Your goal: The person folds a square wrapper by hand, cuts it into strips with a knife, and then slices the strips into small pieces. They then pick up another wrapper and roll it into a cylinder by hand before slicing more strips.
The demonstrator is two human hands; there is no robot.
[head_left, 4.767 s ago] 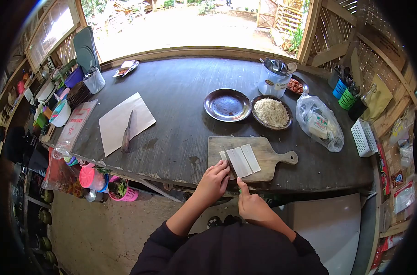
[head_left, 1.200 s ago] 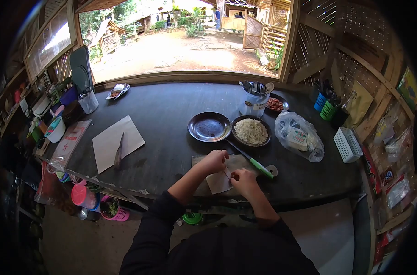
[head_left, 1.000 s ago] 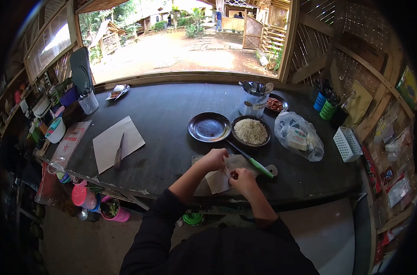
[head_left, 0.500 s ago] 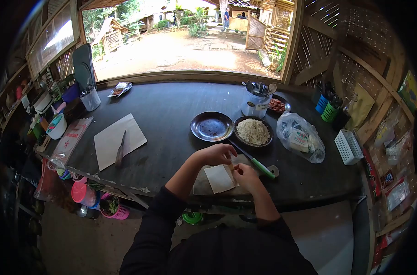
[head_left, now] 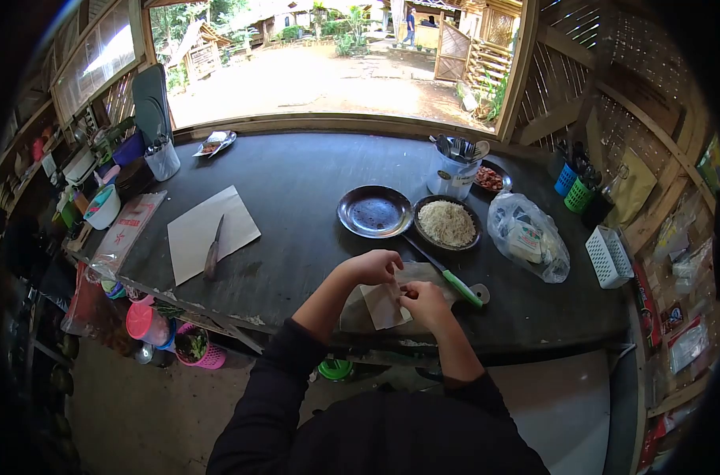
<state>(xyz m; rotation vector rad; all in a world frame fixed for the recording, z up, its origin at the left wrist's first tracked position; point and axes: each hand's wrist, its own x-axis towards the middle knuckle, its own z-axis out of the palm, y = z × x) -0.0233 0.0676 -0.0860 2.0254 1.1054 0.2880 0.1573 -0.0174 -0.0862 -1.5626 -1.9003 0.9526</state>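
A small stack of thin, pale square sheets point(head_left: 382, 309) lies on a cutting board point(head_left: 354, 319) near the table's front edge. My left hand point(head_left: 378, 267) reaches over its upper edge, fingertips pinched on a sheet. Beside it, my right hand point(head_left: 425, 301) pinches the same sheet at its upper right corner. The fingertips nearly meet, and the exact grip is partly hidden. Just right of my hands lies a knife with a green handle point(head_left: 461, 286), its blade pointing toward the plates.
Beyond my hands stand a dark plate point(head_left: 374, 214) and a bowl of pale shredded food point(head_left: 445, 222). A plastic bag point(head_left: 526, 237) lies right, a utensil tub point(head_left: 451, 176) behind. Leftward, another knife point(head_left: 214, 249) rests on a paper sheet point(head_left: 187, 237).
My left hand has come down closer to the sheets and my right hand. The top sheet's edge now lies between my fingers. The view has shifted slightly.
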